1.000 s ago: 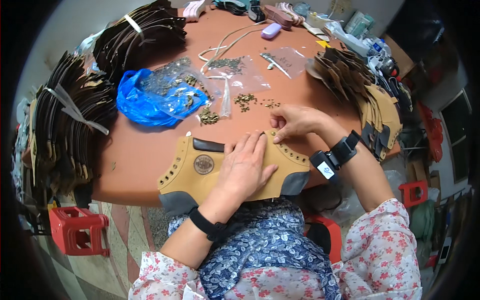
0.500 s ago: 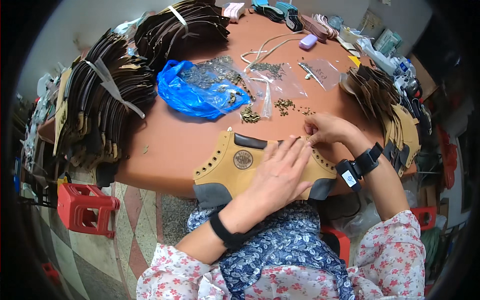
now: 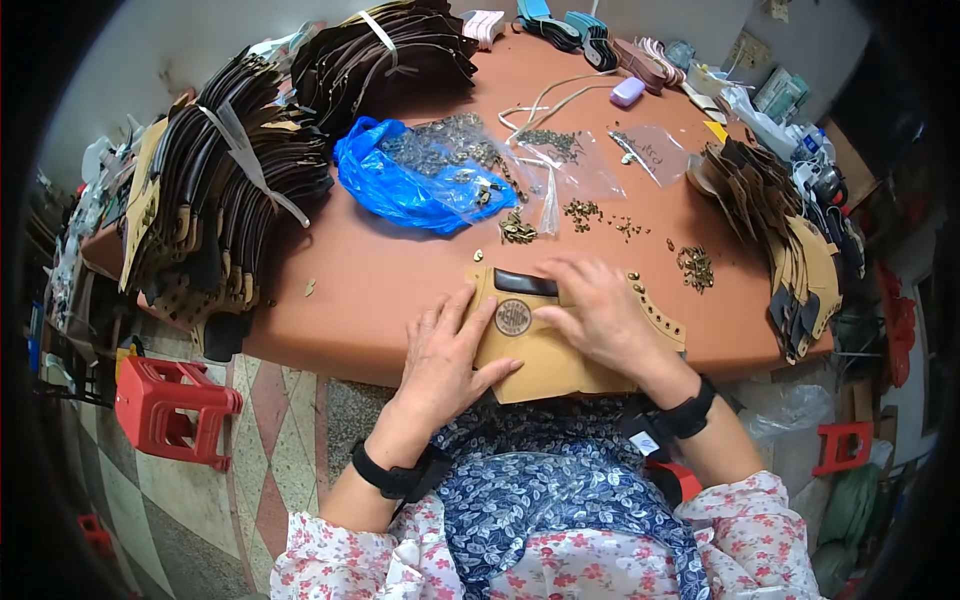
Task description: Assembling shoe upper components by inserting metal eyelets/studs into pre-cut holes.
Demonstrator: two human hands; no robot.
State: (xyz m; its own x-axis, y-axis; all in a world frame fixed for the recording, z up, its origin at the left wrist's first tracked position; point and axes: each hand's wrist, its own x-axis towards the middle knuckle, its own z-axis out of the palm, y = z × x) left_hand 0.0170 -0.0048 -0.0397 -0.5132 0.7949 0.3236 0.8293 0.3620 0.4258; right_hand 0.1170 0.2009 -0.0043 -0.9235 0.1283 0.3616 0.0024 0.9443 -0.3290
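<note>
A tan shoe upper piece point(image 3: 545, 365) lies flat at the table's near edge. It bears a round dark stamp point(image 3: 513, 318) and a dark padded strip point(image 3: 525, 284) along its far edge; metal eyelets point(image 3: 655, 310) run down its right side. My left hand point(image 3: 440, 350) rests on the left part with fingers stretched out, covering the eyelets there. Over the right half, my right hand point(image 3: 600, 315) has its fingertips by the strip's right end and its thumb apart near the stamp. Nothing shows between its fingers. One small metal piece point(image 3: 478, 256) lies just beyond the upper.
Small brass-coloured fittings point(image 3: 518, 228) sit in heaps beyond the upper, with another heap point(image 3: 694, 268) at right. Behind are a blue plastic bag point(image 3: 385, 190) and clear bags point(image 3: 655, 155). Stacked uppers flank the table, tied at left point(image 3: 225, 190) and loose at right point(image 3: 790, 250).
My left hand has slid from the upper's middle to its left side. My right hand has left the right eyelet row and come over the middle. The right-hand heap of fittings is now uncovered.
</note>
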